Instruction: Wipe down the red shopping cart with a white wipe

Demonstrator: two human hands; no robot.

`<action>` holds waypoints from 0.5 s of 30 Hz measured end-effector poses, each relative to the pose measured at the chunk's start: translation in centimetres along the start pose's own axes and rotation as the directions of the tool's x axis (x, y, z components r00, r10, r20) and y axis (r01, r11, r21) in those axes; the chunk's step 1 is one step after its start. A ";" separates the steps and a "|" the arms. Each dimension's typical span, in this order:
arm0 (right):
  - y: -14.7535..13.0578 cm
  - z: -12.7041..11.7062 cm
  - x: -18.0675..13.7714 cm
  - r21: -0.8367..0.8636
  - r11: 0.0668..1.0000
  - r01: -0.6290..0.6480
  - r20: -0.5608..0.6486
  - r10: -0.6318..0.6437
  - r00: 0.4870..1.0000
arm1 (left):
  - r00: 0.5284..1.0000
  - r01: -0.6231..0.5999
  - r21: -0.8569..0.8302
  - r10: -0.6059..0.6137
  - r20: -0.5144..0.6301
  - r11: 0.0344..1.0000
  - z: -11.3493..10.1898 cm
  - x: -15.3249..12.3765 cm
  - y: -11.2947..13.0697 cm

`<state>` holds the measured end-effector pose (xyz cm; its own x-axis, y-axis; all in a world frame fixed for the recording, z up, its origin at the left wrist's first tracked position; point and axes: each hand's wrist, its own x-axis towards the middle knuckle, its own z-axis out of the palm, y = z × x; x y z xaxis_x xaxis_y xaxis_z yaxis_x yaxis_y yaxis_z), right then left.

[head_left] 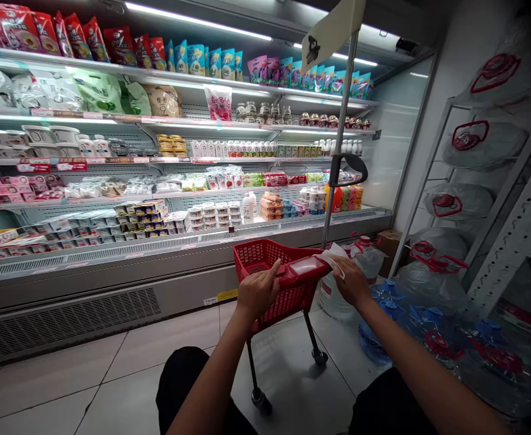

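A small red shopping cart [287, 305] with a lattice basket stands in front of me, and a tall pole [343, 115] with a flag rises behind its handle. My left hand [260, 294] is closed round the left end of the cart handle [302, 267], thumb on top. At the handle's right end my right hand [352, 281] presses a white tissue [335, 257] against it. Some of the tissue sticks out above the fingers; the rest is hidden beneath them.
A lit refrigerated display case [193, 257] stretches along the back, its shelves full of packaged goods. On the right, large water jugs [385, 308] stand on the floor beside a metal rack [496, 241] of more bottles. A cardboard box [388, 241] sits in the corner.
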<state>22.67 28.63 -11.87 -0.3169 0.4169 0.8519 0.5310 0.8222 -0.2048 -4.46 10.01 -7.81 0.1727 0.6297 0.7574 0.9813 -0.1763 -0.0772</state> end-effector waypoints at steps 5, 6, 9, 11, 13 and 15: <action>-3.6 0.0 -0.5 0.102 0.994 0.044 0.037 -0.048 0.998 | 0.999 -0.043 -0.008 0.043 0.011 0.999 -2.1 -0.9 -4.2; -4.2 -0.2 -0.8 0.131 0.988 0.086 0.058 -0.094 0.994 | 0.999 -0.036 -0.001 0.036 0.014 0.999 -2.7 -1.2 -5.4; -4.7 -0.9 -1.6 0.221 0.960 0.170 0.115 -0.199 0.973 | 0.998 0.002 0.048 -0.004 0.056 0.999 -4.7 -2.1 -8.7; -4.6 -1.2 -1.9 0.290 0.949 0.121 0.129 -0.164 0.978 | 0.995 0.082 0.097 -0.086 0.041 0.992 -5.4 -2.5 -9.9; -4.9 -1.0 -2.0 0.383 0.923 0.038 0.134 -0.096 0.986 | 0.988 0.153 0.120 -0.155 0.009 0.981 -5.4 -2.4 -9.5; -6.2 -0.4 -2.2 0.493 0.870 -0.021 0.123 -0.046 0.991 | 0.987 0.157 0.105 -0.158 0.004 0.982 -4.8 -1.7 -7.4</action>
<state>20.42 22.43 -12.29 -0.4347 0.4234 0.7948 0.0816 0.8975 -0.4334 -12.44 6.67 -5.41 0.0156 0.6530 0.7572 0.9997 0.0050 -0.0249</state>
